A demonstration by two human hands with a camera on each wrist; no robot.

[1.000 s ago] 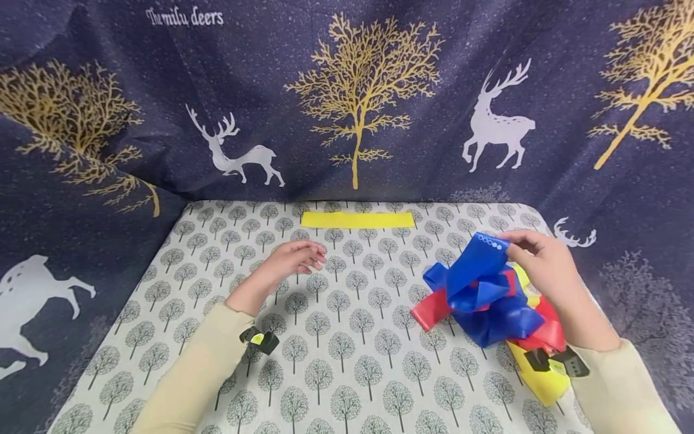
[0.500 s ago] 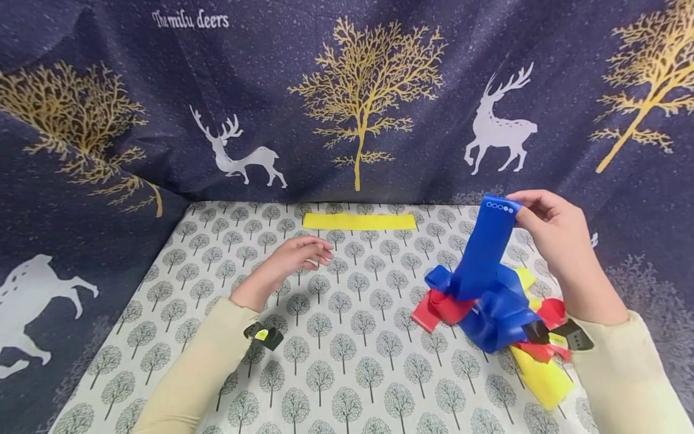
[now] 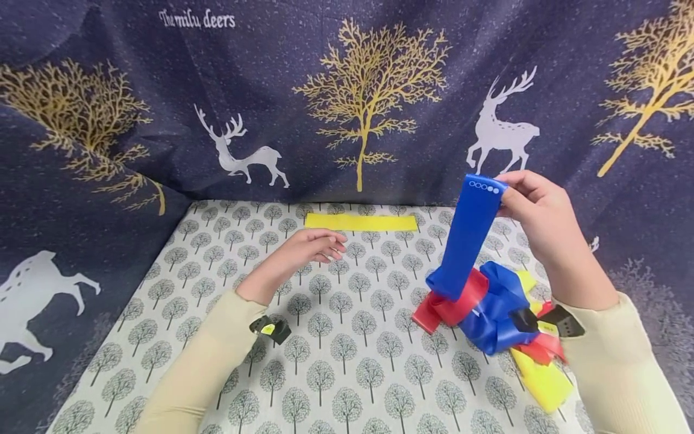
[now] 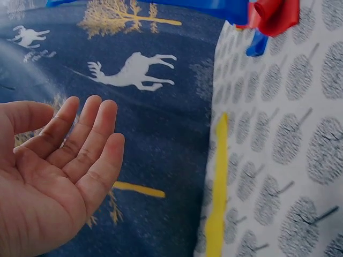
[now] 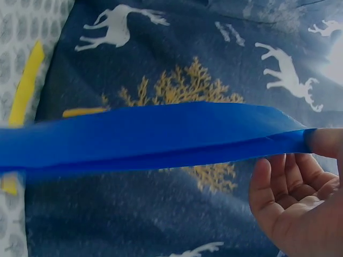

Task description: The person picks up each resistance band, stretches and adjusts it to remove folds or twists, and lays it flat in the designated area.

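My right hand (image 3: 542,226) pinches one end of a blue resistance band (image 3: 470,235) between thumb and fingers, with a row of small white circles printed near that end. The band hangs down to a tangled pile on the right of the table. Across the right wrist view the same blue band (image 5: 150,134) stretches away from the pinching hand (image 5: 292,209), slightly folded along its length. My left hand (image 3: 298,256) hovers over the middle of the table, holding nothing. Its fingers are loosely bent, palm showing, in the left wrist view (image 4: 64,171).
The pile mixes blue bands (image 3: 496,325), red bands (image 3: 468,298) and yellow bands (image 3: 544,386). Along the back edge a yellow band (image 3: 360,222) lies flat. A tree-patterned cloth (image 3: 347,361) covers the table, and a dark deer-print curtain (image 3: 271,72) hangs behind it.
My right hand has risen, drawing the blue band up out of the pile, then shifted slightly left. My left hand has drifted a little right and up.
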